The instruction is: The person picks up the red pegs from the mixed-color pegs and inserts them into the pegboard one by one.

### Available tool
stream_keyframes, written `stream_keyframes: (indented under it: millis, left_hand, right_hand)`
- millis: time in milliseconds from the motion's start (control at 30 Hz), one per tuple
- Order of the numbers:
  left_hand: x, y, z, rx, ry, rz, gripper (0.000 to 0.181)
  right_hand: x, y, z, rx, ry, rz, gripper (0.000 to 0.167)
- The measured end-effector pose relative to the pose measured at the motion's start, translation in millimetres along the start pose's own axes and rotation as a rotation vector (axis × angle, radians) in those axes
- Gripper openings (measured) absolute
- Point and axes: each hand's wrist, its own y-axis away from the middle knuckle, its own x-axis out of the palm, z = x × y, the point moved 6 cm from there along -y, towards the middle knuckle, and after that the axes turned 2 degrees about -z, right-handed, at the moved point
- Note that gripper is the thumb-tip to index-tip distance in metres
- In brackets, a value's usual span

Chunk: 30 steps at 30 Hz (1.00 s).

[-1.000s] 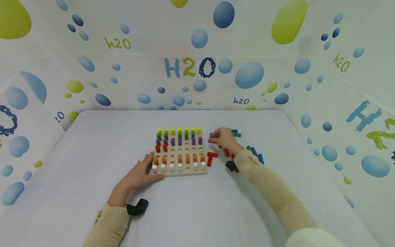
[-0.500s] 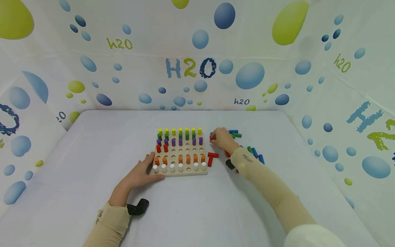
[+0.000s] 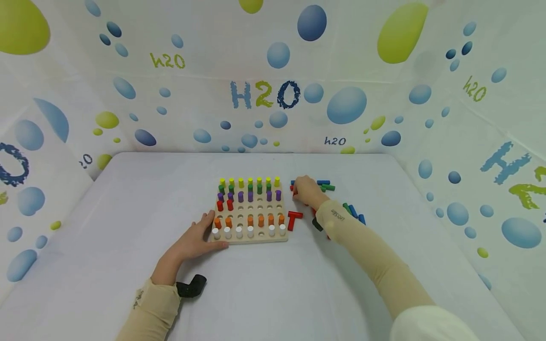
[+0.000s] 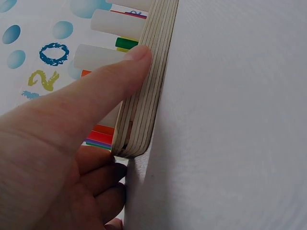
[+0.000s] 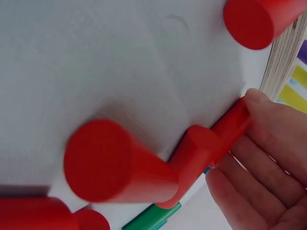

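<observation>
A wooden pegboard (image 3: 250,242) stands in the middle of the table in the head view. Rows of yellow, green, purple, red, orange and white pegs stand upright in it. My left hand (image 3: 192,240) holds its near left corner, thumb along the front edge and fingers curled at the left side, as the left wrist view also shows. Right of the board, my right hand (image 3: 310,191) is down among loose pegs. In the right wrist view, its thumb and fingers pinch the end of a red peg (image 5: 232,127) lying in line with another red peg (image 5: 192,165).
Two red pegs (image 3: 291,222) lie in a T shape beside the board's right edge. Blue pegs (image 3: 352,210) and a green peg (image 3: 328,187) lie around the right hand. More red pegs are partly covered by the hand and wrist. Patterned cloth walls (image 3: 192,104) surround the table.
My right hand has shifted slightly left and its fingers have come down on the red pegs beside the board. My left hand has stayed at the board's corner.
</observation>
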Motion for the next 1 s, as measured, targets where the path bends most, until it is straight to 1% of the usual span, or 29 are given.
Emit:
stream_keyframes:
  millis: [100,267,400,533,667,833,1000]
  left_hand:
    - [-0.5,-0.1,0.7,0.0,-0.003,0.0,0.109]
    - [-0.3,0.1,0.8,-0.002,0.0,0.005,0.108]
    - [0.2,0.5,1.0,-0.004,-0.002,0.007,0.107]
    - [0.6,0.5,1.2,-0.003,-0.003,0.007,0.108]
    - [0.4,0.4,0.7,-0.004,0.0,0.006,0.108]
    - [0.1,1.0,0.2,-0.017,0.005,0.008,0.108]
    - [-0.2,1.3,0.1,-0.015,0.005,0.006,0.108]
  right_hand:
    - [0,0.5,3,-0.033,0.026,-0.036,0.016]
    - [1,0.7,5,-0.053,0.069,-0.067,0.013]
    - [1,0.4,3,-0.04,0.044,-0.066,0.014]
    - [0,0.5,-1,-0.007,-0.048,-0.056,0.015]
    - [-2,0.4,-7,0.031,-0.169,-0.08,0.017]
    - [-3,1.6,-14,0.049,-0.327,-0.134,0.023]
    - [-6,6.8,-19,0.038,-0.497,-0.216,0.024]
